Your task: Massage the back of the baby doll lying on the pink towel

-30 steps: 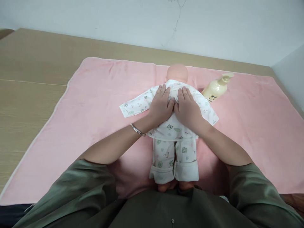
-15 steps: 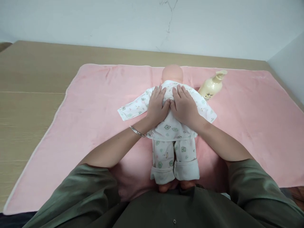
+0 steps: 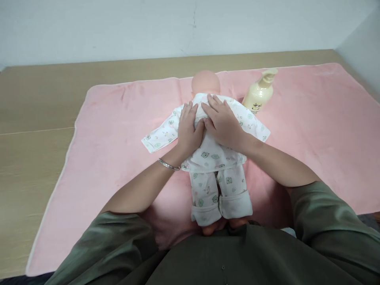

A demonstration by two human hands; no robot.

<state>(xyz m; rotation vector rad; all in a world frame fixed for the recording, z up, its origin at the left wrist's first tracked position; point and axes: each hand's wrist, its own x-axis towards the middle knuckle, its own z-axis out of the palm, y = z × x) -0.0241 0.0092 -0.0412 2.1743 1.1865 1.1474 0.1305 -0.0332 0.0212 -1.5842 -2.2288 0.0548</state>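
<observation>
A baby doll (image 3: 214, 156) in white printed pyjamas lies face down, its bald head away from me and its feet close to my body. My left hand (image 3: 189, 128) rests on the left side of its upper back, fingers stretched out towards the head. On the right side of the back lies my right hand (image 3: 224, 122), flat, with its fingers apart and angled up to the left. Both thumbs come close together over the spine. The doll's sleeves spread out to the sides, and its trouser cuffs are turned up.
A pink blanket (image 3: 113, 134) is spread under the doll on a wooden table (image 3: 32, 103). Just right of the doll's shoulder is a cream pump bottle (image 3: 259, 94). A pale wall (image 3: 118, 31) borders the table's far edge.
My right hand has turned, its fingers now slanting further left across the upper back. My left hand stays on the doll's back. The whole view has tilted and shifted slightly.
</observation>
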